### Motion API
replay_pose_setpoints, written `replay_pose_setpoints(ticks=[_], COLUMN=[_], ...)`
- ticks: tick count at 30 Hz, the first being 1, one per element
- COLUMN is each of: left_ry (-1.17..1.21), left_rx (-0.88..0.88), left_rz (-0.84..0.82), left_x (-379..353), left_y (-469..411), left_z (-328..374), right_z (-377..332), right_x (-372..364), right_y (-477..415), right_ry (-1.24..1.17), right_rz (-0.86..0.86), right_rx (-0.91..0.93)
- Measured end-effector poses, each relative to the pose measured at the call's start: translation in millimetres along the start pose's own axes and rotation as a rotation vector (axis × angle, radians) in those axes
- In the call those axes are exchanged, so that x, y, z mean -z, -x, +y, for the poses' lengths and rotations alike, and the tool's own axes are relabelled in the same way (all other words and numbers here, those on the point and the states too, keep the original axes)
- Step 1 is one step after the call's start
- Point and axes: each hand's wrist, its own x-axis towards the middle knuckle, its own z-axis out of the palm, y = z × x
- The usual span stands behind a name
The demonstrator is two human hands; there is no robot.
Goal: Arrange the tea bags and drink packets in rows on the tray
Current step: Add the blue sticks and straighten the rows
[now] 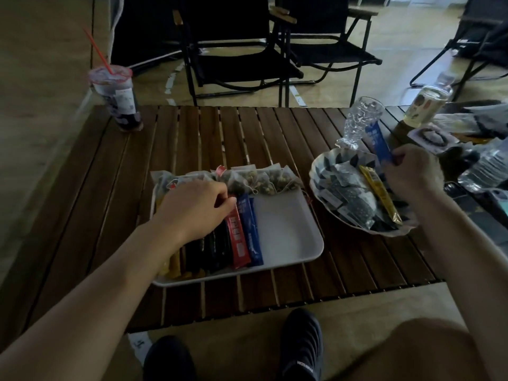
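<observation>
A white tray [288,229] lies on the slatted wooden table. Along its far edge runs a row of clear tea bags [264,178]. Below them lie stick packets side by side: yellow, several black, a red packet [237,243] and a blue packet [251,232]. My left hand [198,207] rests over these sticks, its fingertips at the top of the red packet. My right hand [412,171] pinches a blue stick packet [380,144] above a patterned dish [319,166], which holds grey sachets and a gold stick packet [382,198].
A lidded cup with a red straw [118,97] stands at the table's far left. A textured glass [360,119], a bottle [423,105] and a plastic water bottle [486,166] crowd the right side. Black folding chairs [236,50] stand beyond the table.
</observation>
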Motion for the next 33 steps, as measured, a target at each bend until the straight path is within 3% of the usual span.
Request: replay_pose_setpoints(ticks=[4, 7, 12, 24, 33], left_ry=[0.025, 0.032, 0.064, 0.081, 0.085], left_rx=[0.049, 0.077, 0.100, 0.080, 0.061], left_rz=[0.013, 0.016, 0.043, 0.065, 0.060], left_x=[9, 14, 20, 19, 17], left_y=[8, 13, 19, 21, 21], left_z=[-20, -32, -44, -52, -52], right_z=[-46, -78, -116, -127, -123], right_x=[4, -5, -29, -45, -44], right_y=[23, 54, 103, 133, 130], right_ry=[-0.185, -0.325, -0.288, -0.059, -0.073], right_rz=[-0.140, -0.457, -0.851, -0.902, -0.942], right_rx=[0.152, 0.182, 0.293, 0.402, 0.446])
